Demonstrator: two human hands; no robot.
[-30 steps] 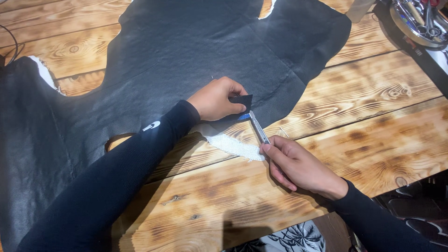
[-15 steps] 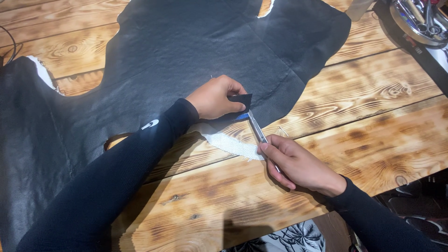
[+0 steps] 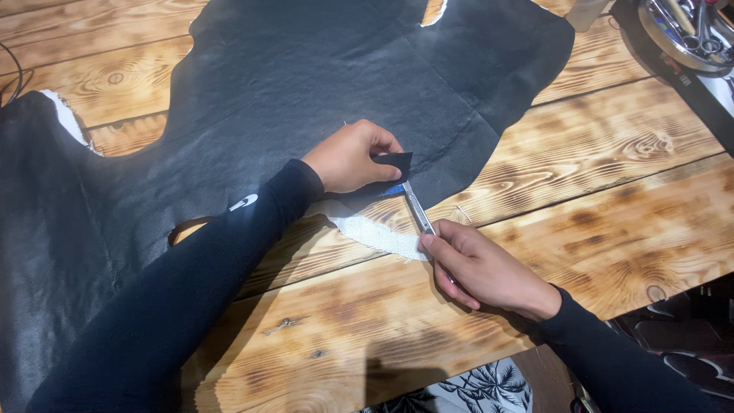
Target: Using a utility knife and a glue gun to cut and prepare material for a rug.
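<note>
A large sheet of black leather [image 3: 306, 84] lies spread over a wooden table [image 3: 612, 176]. My left hand [image 3: 350, 157] pinches a small folded black flap [image 3: 394, 163] at the sheet's near edge. My right hand [image 3: 478, 268] grips a slim metal craft knife [image 3: 417, 210], its blade pointing up toward the flap, where a bit of blue shows. A white fabric backing [image 3: 375, 233] of the leather is turned up between the two hands.
A round metal tray with tools [image 3: 688, 30] sits at the far right corner on a dark strip. Another white underside edge [image 3: 69, 118] shows at the left. A black cable [image 3: 11, 73] runs at the far left. Patterned fabric [image 3: 474, 390] lies below the table edge.
The knife and right hand have slid slightly along the leather edge; my left hand keeps the flap pinched. Little else differs.
</note>
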